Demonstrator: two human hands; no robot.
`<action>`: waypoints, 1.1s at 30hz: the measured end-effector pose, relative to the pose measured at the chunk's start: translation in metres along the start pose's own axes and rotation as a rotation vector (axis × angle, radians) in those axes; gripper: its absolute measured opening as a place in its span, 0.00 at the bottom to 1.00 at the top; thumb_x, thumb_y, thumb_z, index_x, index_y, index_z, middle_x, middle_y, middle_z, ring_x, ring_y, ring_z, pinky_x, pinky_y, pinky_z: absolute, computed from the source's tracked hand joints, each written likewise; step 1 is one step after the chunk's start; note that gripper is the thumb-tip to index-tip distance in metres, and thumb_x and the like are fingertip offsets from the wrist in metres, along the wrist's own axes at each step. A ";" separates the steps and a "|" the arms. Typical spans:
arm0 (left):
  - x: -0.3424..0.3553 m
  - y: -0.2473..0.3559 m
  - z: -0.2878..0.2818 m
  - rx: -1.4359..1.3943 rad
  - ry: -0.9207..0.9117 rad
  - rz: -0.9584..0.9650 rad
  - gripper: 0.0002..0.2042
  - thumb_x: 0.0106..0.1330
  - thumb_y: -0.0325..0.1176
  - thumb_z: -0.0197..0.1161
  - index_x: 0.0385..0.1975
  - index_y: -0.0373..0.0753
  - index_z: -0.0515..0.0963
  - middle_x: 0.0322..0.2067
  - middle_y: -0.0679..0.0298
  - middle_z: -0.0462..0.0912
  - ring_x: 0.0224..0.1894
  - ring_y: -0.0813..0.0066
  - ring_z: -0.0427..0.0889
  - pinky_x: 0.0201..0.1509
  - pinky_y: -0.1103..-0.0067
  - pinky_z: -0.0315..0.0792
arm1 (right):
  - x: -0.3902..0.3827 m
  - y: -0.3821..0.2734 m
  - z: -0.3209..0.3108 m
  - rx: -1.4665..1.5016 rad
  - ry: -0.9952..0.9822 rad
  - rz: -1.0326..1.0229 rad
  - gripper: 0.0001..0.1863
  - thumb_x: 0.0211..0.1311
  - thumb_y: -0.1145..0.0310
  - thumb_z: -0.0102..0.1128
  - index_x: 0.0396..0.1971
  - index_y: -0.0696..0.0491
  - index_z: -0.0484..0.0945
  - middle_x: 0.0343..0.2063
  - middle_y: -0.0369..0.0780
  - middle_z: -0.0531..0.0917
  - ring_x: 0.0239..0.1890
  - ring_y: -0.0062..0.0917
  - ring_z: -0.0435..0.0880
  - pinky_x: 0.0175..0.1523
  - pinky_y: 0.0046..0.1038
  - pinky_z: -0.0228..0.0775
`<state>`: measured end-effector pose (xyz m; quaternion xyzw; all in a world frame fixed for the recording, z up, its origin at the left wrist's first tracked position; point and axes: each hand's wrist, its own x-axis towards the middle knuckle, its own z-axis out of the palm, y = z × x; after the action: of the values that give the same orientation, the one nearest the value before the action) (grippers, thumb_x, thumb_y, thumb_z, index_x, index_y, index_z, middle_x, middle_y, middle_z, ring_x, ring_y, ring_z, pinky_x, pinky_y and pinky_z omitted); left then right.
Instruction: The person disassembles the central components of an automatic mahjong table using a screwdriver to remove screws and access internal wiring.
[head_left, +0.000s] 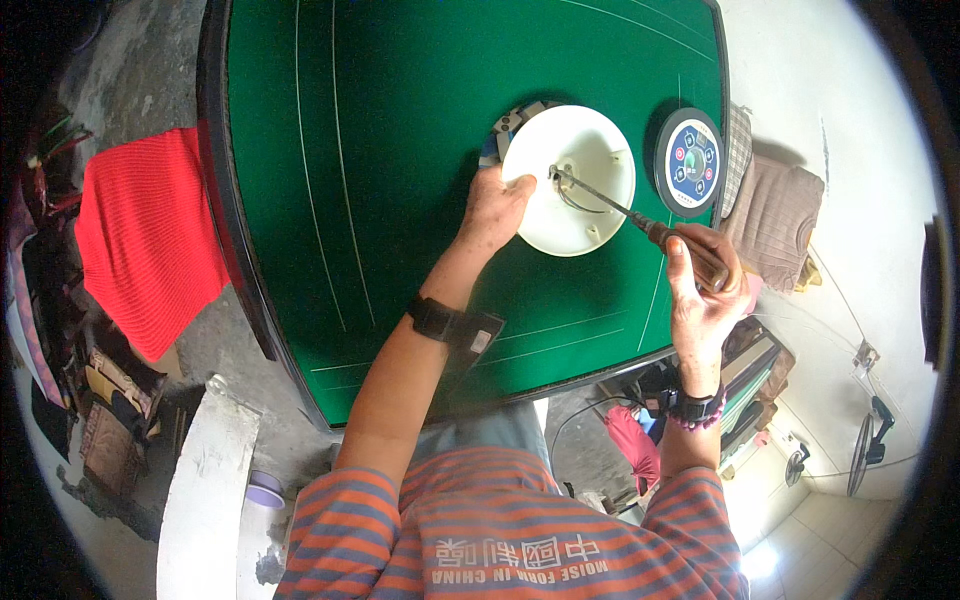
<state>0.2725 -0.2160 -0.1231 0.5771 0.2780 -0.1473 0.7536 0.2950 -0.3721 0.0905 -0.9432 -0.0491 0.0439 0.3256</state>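
Observation:
My left hand point(495, 208) grips the left rim of a white bowl-shaped housing point(600, 150), with the thumb over the edge. The housing is tilted so that its hollow inside faces up toward me. Inside are a socket-like fitting at the middle, small raised posts and a thin dark wire. My right hand point(705, 290) is closed round the brown handle of a screwdriver point(640, 222). The long metal shaft reaches into the housing, its tip at the central fitting. Part of a patterned item point(510, 125) shows behind the housing; its kind is hidden.
The work is over a green felt table point(420, 60) with a dark raised rim. A round control panel point(690, 163) sits at its right side. Red ribbed cloth point(150, 240) hangs beyond the left edge; a brown cushion point(770, 210) lies beyond the right edge.

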 end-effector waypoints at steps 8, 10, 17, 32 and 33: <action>-0.001 0.001 0.000 -0.023 -0.011 0.040 0.12 0.64 0.29 0.58 0.42 0.28 0.79 0.34 0.62 0.84 0.33 0.79 0.81 0.38 0.78 0.76 | 0.001 -0.003 0.001 -0.012 -0.012 0.010 0.11 0.60 0.68 0.69 0.37 0.58 0.81 0.30 0.36 0.87 0.32 0.13 0.81 0.41 0.17 0.74; -0.001 0.000 -0.001 -0.026 -0.010 0.036 0.12 0.64 0.29 0.58 0.43 0.28 0.79 0.34 0.62 0.84 0.33 0.79 0.81 0.38 0.78 0.76 | 0.002 -0.004 0.001 0.000 -0.018 0.006 0.11 0.60 0.68 0.69 0.37 0.58 0.80 0.30 0.37 0.87 0.32 0.13 0.82 0.41 0.17 0.74; 0.001 -0.003 0.001 -0.077 -0.030 0.048 0.13 0.64 0.27 0.58 0.44 0.28 0.79 0.35 0.62 0.84 0.35 0.79 0.81 0.40 0.78 0.76 | 0.004 -0.008 0.002 0.047 -0.044 0.024 0.10 0.61 0.70 0.68 0.37 0.59 0.80 0.31 0.37 0.87 0.33 0.12 0.82 0.41 0.17 0.74; 0.000 0.004 -0.001 -0.023 -0.012 0.090 0.14 0.62 0.28 0.58 0.45 0.28 0.77 0.33 0.63 0.83 0.33 0.79 0.79 0.39 0.77 0.75 | 0.055 -0.058 -0.007 -0.337 -0.405 -0.246 0.14 0.58 0.71 0.69 0.39 0.56 0.72 0.26 0.46 0.85 0.30 0.36 0.87 0.35 0.31 0.77; 0.001 0.000 -0.001 -0.043 -0.011 0.114 0.13 0.62 0.28 0.58 0.45 0.28 0.77 0.33 0.63 0.83 0.33 0.79 0.78 0.38 0.77 0.75 | 0.057 -0.063 -0.005 -0.337 -0.407 -0.248 0.14 0.58 0.71 0.69 0.39 0.56 0.72 0.26 0.46 0.85 0.30 0.36 0.87 0.35 0.31 0.77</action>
<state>0.2732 -0.2146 -0.1239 0.5748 0.2435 -0.1013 0.7746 0.3483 -0.3190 0.1308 -0.9427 -0.2348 0.1833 0.1505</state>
